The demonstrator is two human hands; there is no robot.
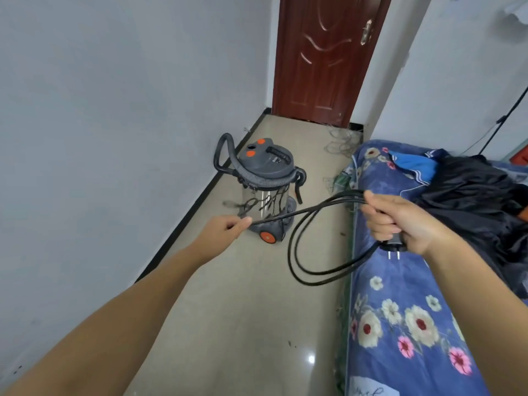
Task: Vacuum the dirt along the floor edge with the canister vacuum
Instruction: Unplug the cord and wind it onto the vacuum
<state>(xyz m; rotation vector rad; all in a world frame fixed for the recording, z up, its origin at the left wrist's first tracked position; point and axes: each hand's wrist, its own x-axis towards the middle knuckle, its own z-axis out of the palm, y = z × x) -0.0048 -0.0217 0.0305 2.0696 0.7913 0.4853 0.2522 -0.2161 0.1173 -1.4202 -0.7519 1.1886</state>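
The vacuum [267, 184] stands on the floor [243, 295] ahead of the person, close to the left wall [114, 110] and its dark baseboard [183, 224], with its hose [225, 155] looped up over the lid. Its power cord [303, 224] runs from the base of the canister toward the person. The left hand [225, 228] pinches a single strand of the cord just in front of the vacuum, while the right hand [400, 221] is closed around several gathered loops together with the plug [393, 244], whose prongs point down over the bed [400, 310]. Between the two hands the cord is stretched nearly level, running left to right, and two slack loops hang below the right hand. The left hand is the nearer one to the vacuum; the right hand holds the end that matters next. By my reading the cord is being unwound so the plug can go to a socket, and no socket shows in this view. Room to move is narrow: a strip of floor between the wall on the left and the bed on the right, leading to a closed door [325, 58]. Tangled wires [340, 142] lie on the floor near the door, and the hanging loops could catch on the bed's corner or the vacuum's wheels [267, 237].
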